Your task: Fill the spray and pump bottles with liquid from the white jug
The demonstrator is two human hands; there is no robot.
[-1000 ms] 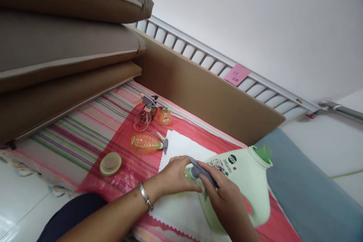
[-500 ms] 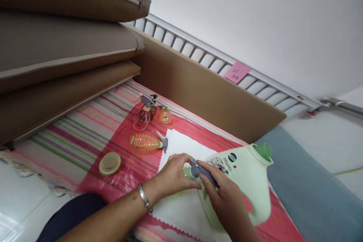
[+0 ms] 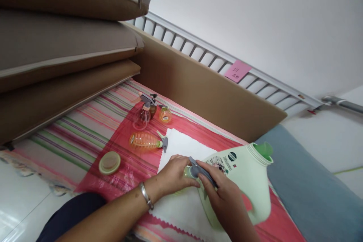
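My left hand [image 3: 176,174] is wrapped round a spray bottle [image 3: 187,172], most of whose body is hidden by the hand. My right hand [image 3: 218,181] grips the grey trigger head [image 3: 202,170] on top of that same bottle. Beneath both hands lies a white cloth [image 3: 181,219] with zigzag edges. Right beside them a large pale green jug [image 3: 249,185] stands uncapped and tilted in view, with a green spout at its mouth. An orange ribbed spray bottle [image 3: 145,140] rests on its side to the left, its head touching the cloth.
A clear spray bottle [image 3: 141,118] and a small orange bottle [image 3: 165,115] stand at the back. A round green cap [image 3: 109,162] lies on the red sheet [image 3: 121,181]. Stacked cushions [image 3: 68,41] rise at left; a brown board [image 3: 204,87] lines the back.
The hands stay on the spray bottle. The trigger head appears turned slightly, with its grey front end showing more beside the left fingers. The other things have kept their places.
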